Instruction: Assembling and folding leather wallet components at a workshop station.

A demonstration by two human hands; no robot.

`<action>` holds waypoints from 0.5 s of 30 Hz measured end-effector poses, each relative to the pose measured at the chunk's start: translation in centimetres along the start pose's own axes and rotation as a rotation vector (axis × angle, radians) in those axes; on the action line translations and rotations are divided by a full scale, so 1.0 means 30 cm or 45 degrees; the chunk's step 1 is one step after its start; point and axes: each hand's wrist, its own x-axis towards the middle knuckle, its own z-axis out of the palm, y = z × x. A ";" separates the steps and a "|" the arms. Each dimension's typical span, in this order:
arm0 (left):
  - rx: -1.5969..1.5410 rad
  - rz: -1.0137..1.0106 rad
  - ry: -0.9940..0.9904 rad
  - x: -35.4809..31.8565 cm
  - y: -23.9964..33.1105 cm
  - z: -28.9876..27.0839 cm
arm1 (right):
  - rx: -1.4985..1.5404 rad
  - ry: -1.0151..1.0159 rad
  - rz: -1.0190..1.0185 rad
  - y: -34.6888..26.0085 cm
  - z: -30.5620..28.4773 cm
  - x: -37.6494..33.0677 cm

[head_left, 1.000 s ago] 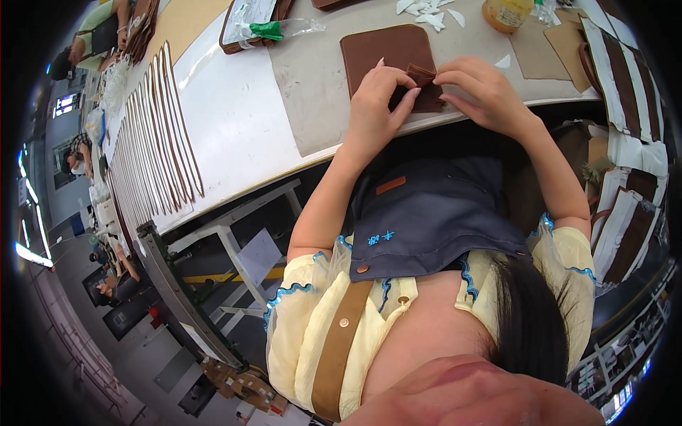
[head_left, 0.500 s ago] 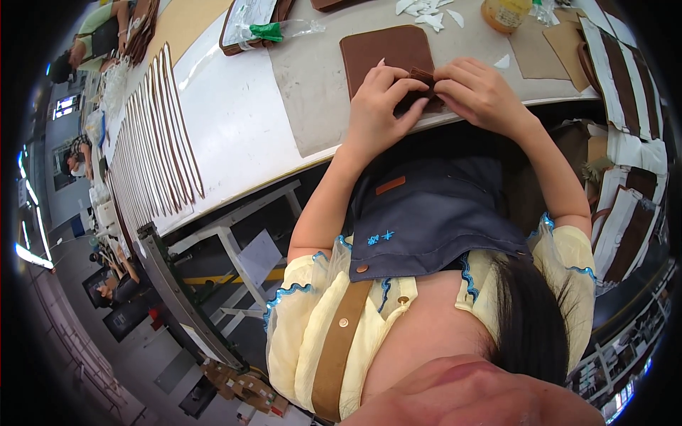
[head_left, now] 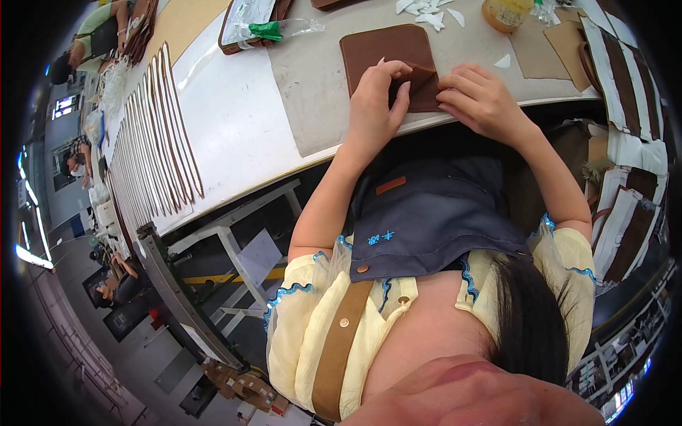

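Observation:
A brown leather piece (head_left: pixel 387 44) with rounded corners lies near the table's front edge. Its near part has a second leather layer (head_left: pixel 425 92), whose upper edge stands up a little from the back. My left hand (head_left: pixel 376 103) is curled around the left part of this layer, index finger at the raised edge and thumb in front, a gap between them. At the right edge my right hand (head_left: pixel 483 99) pinches the leather with fingers bent together. Its fingertips partly cover that edge.
White scraps (head_left: pixel 426 11) and a jar of amber contents (head_left: pixel 506 13) stand beyond the leather. Long narrow strips (head_left: pixel 160 135) lie in a row at left. A clear bag with a green part (head_left: pixel 266 31) rests on a stack. Brown-and-white panels (head_left: pixel 625 78) hang at right.
The near leather layer, bunched up between my fingers before, now lies flatter and shows more. My left thumb has moved up and left; my right hand has shifted slightly to the right edge.

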 end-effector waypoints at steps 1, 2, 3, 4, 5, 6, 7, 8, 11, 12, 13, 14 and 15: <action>0.036 0.047 -0.031 0.006 -0.002 -0.004 | 0.001 0.000 0.000 -0.001 0.001 0.001; 0.071 0.095 -0.063 0.011 -0.005 -0.008 | -0.004 -0.008 0.006 -0.003 0.001 0.002; 0.072 0.095 -0.063 0.010 -0.014 -0.014 | -0.009 -0.015 0.012 -0.004 0.001 0.004; 0.155 0.145 -0.131 0.006 -0.025 -0.022 | -0.009 -0.015 0.012 -0.003 0.000 0.007; 0.238 0.196 -0.199 0.006 -0.028 -0.026 | -0.029 -0.026 -0.026 -0.001 -0.001 0.011; 0.238 0.196 -0.199 0.007 -0.026 -0.023 | -0.049 -0.037 -0.063 0.000 -0.002 0.014; 0.203 0.178 -0.156 0.010 -0.021 -0.017 | -0.049 -0.037 -0.064 0.000 0.000 0.016; 0.166 0.161 -0.113 0.012 -0.017 -0.014 | -0.048 -0.035 -0.050 -0.001 0.003 0.017; 0.167 0.151 -0.137 0.012 -0.013 -0.017 | -0.044 -0.029 -0.045 0.002 0.004 0.021; 0.168 0.151 -0.137 0.012 -0.016 -0.017 | -0.040 -0.025 -0.056 0.003 0.003 0.023; 0.164 0.149 -0.131 0.010 -0.021 -0.015 | -0.040 -0.024 -0.056 0.001 0.000 0.025; 0.160 0.146 -0.125 0.010 -0.022 -0.013 | -0.026 -0.033 -0.046 -0.001 -0.005 0.025; 0.160 0.146 -0.125 0.009 -0.020 -0.012 | -0.013 -0.043 -0.036 -0.003 -0.007 0.026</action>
